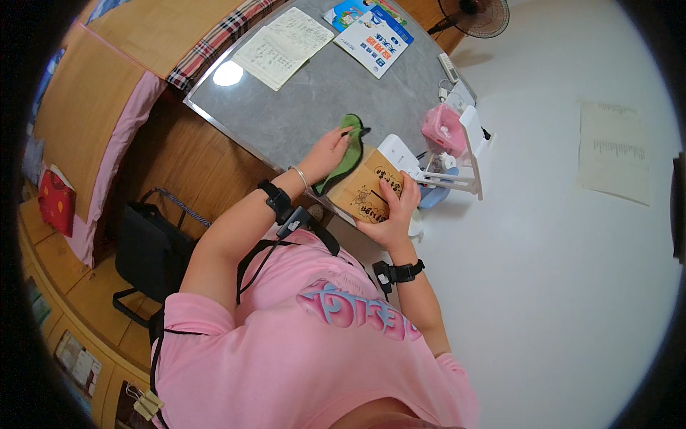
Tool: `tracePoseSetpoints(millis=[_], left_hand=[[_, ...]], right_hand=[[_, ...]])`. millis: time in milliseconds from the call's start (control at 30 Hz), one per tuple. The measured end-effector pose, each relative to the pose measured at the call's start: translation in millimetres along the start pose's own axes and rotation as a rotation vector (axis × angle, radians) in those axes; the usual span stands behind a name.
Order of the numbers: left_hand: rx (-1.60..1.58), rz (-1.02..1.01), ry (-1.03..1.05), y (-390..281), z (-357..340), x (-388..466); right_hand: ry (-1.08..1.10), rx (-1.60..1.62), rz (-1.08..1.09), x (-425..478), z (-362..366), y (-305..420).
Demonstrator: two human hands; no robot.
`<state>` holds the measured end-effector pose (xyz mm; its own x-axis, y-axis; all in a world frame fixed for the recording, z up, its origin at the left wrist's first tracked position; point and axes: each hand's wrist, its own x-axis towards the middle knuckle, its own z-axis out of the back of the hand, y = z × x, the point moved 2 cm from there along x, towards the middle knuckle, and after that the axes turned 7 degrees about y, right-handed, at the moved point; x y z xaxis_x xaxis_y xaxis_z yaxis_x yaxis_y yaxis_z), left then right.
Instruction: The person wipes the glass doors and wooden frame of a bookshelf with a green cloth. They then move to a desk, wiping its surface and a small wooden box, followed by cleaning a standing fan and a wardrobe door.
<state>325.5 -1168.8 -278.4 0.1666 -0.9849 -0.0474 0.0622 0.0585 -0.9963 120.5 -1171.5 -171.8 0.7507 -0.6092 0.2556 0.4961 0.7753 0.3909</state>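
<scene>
My left hand [325, 155] grips a green cloth [351, 155] with black edging, bunched along the near left side of a wooden box [351, 187]. Black drawings and handwriting cover the face of the box turned up to me. My right hand [395, 217] holds the box from the right, fingers spread over its decorated face and thumb at its lower edge. The box is tilted at the near corner of a grey table [268, 123]. Its inside is hidden from me.
A white stand [471, 161], a pink container [444, 128] and a blue object [437, 195] crowd the wall side. An open notebook [284, 47] and workbooks [374, 40] lie farther back. A fan [474, 16] stands beyond the table, a black bag [153, 249] at left.
</scene>
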Motion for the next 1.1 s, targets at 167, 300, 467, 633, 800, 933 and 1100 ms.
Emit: tracePoseSetpoints(millis=[167, 300, 467, 633, 800, 933, 1100], left_hand=[[-0.067, 0.231, 0.003, 13, 5, -5], [-0.314, 0.402, 0.078, 2, 16, -10], [-0.435, 0.273, -0.185, -2, 7, -19], [-0.308, 0.057, -0.496, -8, -3, -22], [0.208, -0.170, -0.435, -53, -2, -38], [0.295, -0.156, -0.338, -53, -6, -57], [0.155, 0.033, -0.182, -37, -8, -74]], right_hand=[[-0.022, 0.008, -0.038, 0, 1, 5], [-0.067, 0.098, -0.196, -3, -8, 0], [-0.077, 0.205, -0.346, 5, -16, -7], [-0.120, 0.554, -0.468, 16, -26, -8], [-0.193, 0.881, -0.592, 29, -24, 8], [-0.244, 1.054, -0.703, 33, -24, 8], [-0.273, 1.069, -0.727, 30, -24, 1]])
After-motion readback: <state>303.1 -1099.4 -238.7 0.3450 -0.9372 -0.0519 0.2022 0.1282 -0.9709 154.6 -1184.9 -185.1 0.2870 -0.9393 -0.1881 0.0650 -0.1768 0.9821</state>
